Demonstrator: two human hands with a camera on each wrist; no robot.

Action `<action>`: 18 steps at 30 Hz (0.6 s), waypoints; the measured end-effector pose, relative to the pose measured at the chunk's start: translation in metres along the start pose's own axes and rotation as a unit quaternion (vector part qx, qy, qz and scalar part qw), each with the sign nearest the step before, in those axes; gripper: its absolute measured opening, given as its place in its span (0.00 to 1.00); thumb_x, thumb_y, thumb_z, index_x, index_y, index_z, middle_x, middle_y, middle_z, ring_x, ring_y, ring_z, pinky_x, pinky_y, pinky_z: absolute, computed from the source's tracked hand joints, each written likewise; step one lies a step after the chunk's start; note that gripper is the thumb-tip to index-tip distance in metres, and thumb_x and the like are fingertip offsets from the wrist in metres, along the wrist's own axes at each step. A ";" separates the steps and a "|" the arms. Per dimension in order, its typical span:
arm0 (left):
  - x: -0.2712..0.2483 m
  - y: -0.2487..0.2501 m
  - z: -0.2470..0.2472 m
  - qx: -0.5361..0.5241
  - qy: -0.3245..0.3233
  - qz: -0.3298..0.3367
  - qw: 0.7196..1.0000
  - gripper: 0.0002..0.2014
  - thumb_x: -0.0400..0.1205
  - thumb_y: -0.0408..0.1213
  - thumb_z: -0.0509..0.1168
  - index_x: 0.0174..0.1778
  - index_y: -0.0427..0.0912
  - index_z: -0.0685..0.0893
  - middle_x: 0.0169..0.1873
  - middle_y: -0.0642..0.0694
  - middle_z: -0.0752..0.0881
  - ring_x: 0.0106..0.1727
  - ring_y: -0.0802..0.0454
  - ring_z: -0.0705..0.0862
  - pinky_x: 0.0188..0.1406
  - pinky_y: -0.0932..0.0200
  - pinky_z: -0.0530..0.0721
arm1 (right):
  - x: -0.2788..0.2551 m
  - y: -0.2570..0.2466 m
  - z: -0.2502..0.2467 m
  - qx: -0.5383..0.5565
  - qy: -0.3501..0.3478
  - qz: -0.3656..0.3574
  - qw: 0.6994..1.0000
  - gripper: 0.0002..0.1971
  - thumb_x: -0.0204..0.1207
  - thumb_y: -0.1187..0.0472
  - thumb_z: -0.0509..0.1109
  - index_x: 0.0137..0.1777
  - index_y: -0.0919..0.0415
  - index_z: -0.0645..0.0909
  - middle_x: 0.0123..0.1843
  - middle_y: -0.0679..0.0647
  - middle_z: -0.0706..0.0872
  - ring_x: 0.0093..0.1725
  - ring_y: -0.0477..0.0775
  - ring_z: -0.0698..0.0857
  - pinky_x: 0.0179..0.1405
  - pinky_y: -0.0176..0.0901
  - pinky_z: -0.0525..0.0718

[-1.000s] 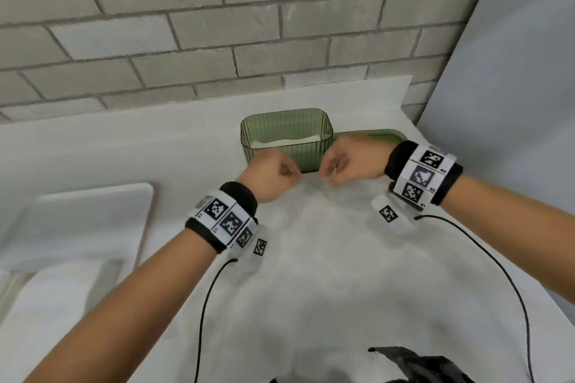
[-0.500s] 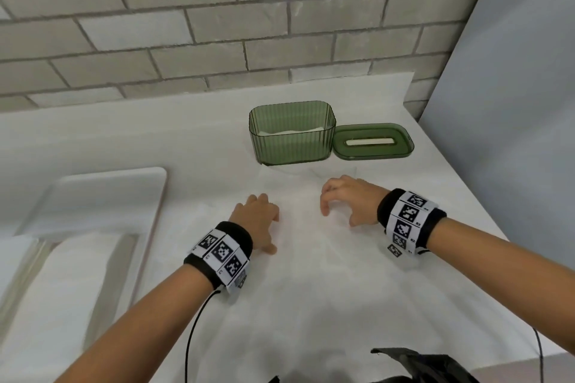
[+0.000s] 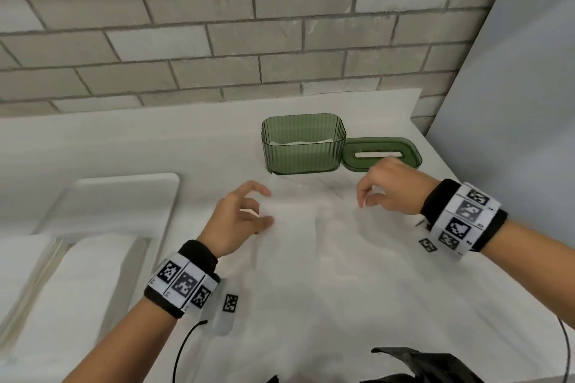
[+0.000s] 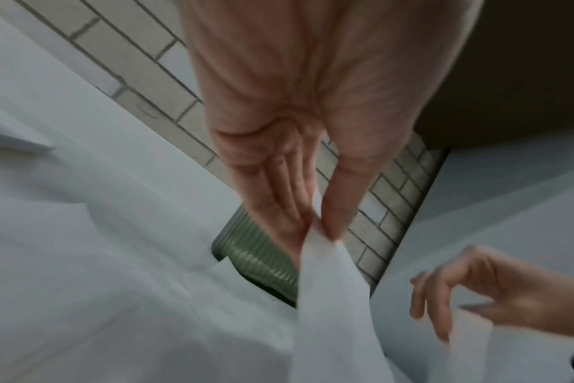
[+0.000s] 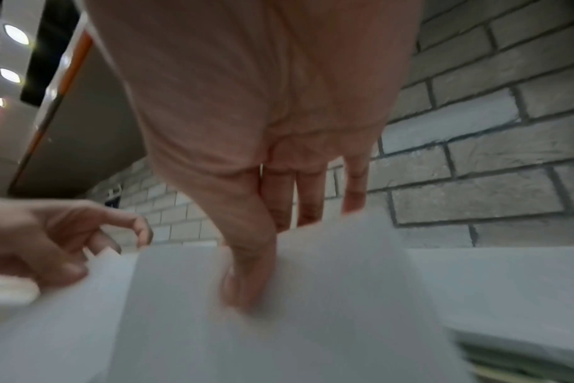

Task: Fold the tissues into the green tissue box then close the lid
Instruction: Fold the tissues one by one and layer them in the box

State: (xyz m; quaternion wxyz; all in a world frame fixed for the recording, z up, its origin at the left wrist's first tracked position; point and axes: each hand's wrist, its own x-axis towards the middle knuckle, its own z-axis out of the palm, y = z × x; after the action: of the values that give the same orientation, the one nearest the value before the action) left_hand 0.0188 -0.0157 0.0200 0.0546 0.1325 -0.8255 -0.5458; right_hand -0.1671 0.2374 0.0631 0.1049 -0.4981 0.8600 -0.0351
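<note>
The green ribbed tissue box (image 3: 303,152) stands open at the back of the white table, with white tissues (image 3: 298,142) lying inside. Its green slotted lid (image 3: 384,155) lies flat just right of it. In front of the box, both hands hold up one white tissue sheet (image 3: 311,207). My left hand (image 3: 267,207) pinches the sheet's left edge between thumb and fingers (image 4: 315,228). My right hand (image 3: 364,200) pinches the right edge, thumb on the near face and fingers behind the sheet (image 5: 263,259). The box (image 4: 259,259) shows behind the left fingers.
A white tray (image 3: 124,196) sits on the left of the table, with white sheets (image 3: 77,277) near it. A brick wall (image 3: 249,40) runs behind the box and a grey panel (image 3: 513,102) closes the right side. A black object (image 3: 420,364) lies at the near edge.
The hands drew back from the box to the table surface, then rose and spread apart with a tissue sheet now pinched between them.
</note>
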 end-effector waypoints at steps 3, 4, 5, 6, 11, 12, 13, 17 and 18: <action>-0.008 0.016 0.004 -0.074 0.081 0.051 0.993 0.18 0.75 0.25 0.74 0.51 0.49 0.76 0.32 0.47 0.79 0.26 0.49 0.83 0.32 0.63 0.81 | -0.010 -0.016 -0.029 0.096 0.022 0.006 0.995 0.04 0.71 0.59 0.78 0.42 0.47 0.90 0.38 0.37 0.88 0.44 0.33 0.82 0.55 0.39 0.80; -0.009 0.020 0.006 -0.087 0.093 0.063 0.990 0.18 0.75 0.24 0.74 0.49 0.48 0.76 0.32 0.48 0.80 0.25 0.50 0.82 0.31 0.65 0.80 | -0.014 -0.025 -0.038 0.127 0.032 0.003 0.991 0.04 0.70 0.58 0.79 0.42 0.47 0.90 0.38 0.38 0.89 0.46 0.36 0.84 0.55 0.37 0.80; -0.009 0.024 0.007 -0.098 0.101 0.071 0.988 0.17 0.74 0.24 0.75 0.48 0.48 0.77 0.32 0.49 0.81 0.25 0.51 0.82 0.31 0.66 0.79 | -0.017 -0.035 -0.046 0.151 0.044 -0.005 0.987 0.04 0.68 0.57 0.80 0.42 0.48 0.90 0.38 0.39 0.90 0.47 0.38 0.85 0.54 0.31 0.79; -0.008 0.028 0.008 -0.109 0.105 0.076 0.985 0.17 0.73 0.24 0.76 0.47 0.48 0.78 0.33 0.48 0.82 0.25 0.50 0.83 0.32 0.66 0.80 | -0.018 -0.045 -0.053 0.173 0.053 -0.014 0.983 0.05 0.67 0.57 0.81 0.41 0.49 0.90 0.37 0.40 0.90 0.46 0.39 0.86 0.51 0.25 0.77; -0.002 0.045 0.011 -0.144 0.111 0.110 0.977 0.11 0.71 0.25 0.78 0.41 0.43 0.84 0.42 0.47 0.89 0.36 0.47 0.89 0.38 0.61 0.84 | -0.004 -0.071 -0.063 0.341 0.046 -0.060 0.937 0.06 0.69 0.62 0.80 0.44 0.58 0.86 0.37 0.55 0.92 0.42 0.51 0.90 0.53 0.32 0.81; -0.001 0.048 0.011 -0.147 0.111 0.115 0.976 0.08 0.72 0.25 0.77 0.41 0.41 0.87 0.43 0.49 0.90 0.37 0.48 0.90 0.41 0.59 0.85 | 0.001 -0.071 -0.062 0.363 0.054 -0.061 0.928 0.06 0.70 0.63 0.80 0.44 0.59 0.86 0.38 0.58 0.92 0.40 0.52 0.90 0.52 0.37 0.83; -0.001 0.051 0.010 -0.152 0.111 0.120 0.975 0.07 0.73 0.26 0.76 0.43 0.39 0.89 0.46 0.49 0.91 0.38 0.48 0.91 0.44 0.57 0.86 | 0.006 -0.071 -0.060 0.379 0.066 -0.055 0.922 0.06 0.69 0.63 0.80 0.43 0.60 0.86 0.38 0.59 0.92 0.39 0.50 0.89 0.51 0.41 0.84; -0.004 0.063 0.008 -0.193 0.117 0.142 0.964 0.06 0.79 0.27 0.69 0.50 0.33 0.90 0.52 0.43 0.91 0.46 0.43 0.92 0.48 0.48 0.90 | 0.017 -0.074 -0.056 0.399 0.098 -0.030 0.911 0.07 0.67 0.63 0.81 0.41 0.61 0.87 0.36 0.60 0.92 0.35 0.45 0.88 0.43 0.37 0.85; -0.005 0.066 0.008 -0.204 0.115 0.140 0.962 0.07 0.81 0.30 0.67 0.50 0.33 0.90 0.51 0.43 0.91 0.47 0.44 0.91 0.45 0.48 0.90 | 0.019 -0.074 -0.055 0.397 0.102 -0.025 0.912 0.07 0.67 0.62 0.82 0.41 0.62 0.87 0.36 0.60 0.92 0.35 0.45 0.88 0.43 0.37 0.85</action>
State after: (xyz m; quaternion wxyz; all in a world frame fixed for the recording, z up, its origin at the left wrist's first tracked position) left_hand 0.0109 0.0174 0.0777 0.2511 0.0639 -0.6950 -0.6707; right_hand -0.1249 0.1813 0.1260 0.2048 -0.4308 0.7685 -0.4264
